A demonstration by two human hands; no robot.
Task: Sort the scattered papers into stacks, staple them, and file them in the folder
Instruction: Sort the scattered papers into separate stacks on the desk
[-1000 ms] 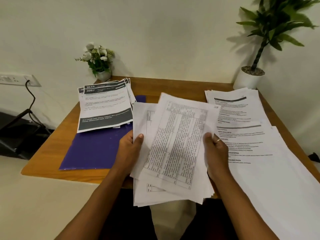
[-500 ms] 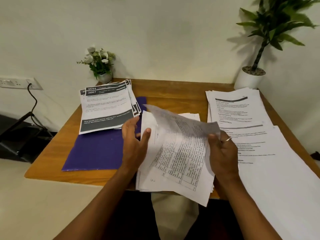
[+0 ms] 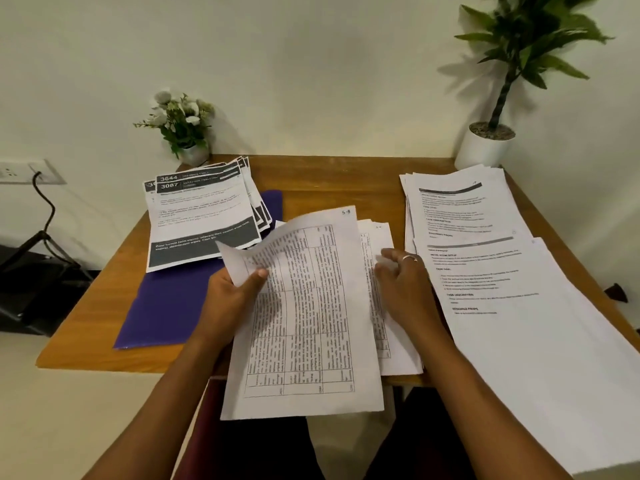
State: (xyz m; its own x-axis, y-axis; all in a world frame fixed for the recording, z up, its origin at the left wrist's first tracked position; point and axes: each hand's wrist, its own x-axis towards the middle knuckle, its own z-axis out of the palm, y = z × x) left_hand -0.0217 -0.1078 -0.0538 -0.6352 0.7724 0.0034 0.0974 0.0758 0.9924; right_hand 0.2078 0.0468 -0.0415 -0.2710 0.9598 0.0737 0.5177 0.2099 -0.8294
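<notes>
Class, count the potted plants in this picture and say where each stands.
2. A small flowering plant at the far left corner of the table; a tall leafy plant at its far right corner.

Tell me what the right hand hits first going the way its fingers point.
Likely the table-printed sheet held by the left hand: the right hand points its fingers left toward that sheet's right edge. The sheet is lifted, so the hand might pass beneath.

Dark-banded white sheets (image 3: pixel 202 216), far-left corner of wooden table (image 3: pixel 346 181) — "3644", "3087". White text sheets (image 3: pixel 485 289), right edge — "TASK GOAL", "TASK DESCRIPTION", "REQUIRED PROPS". White gridded sheet (image 3: pixel 304 323), near edge: handwritten "5-4".
</notes>
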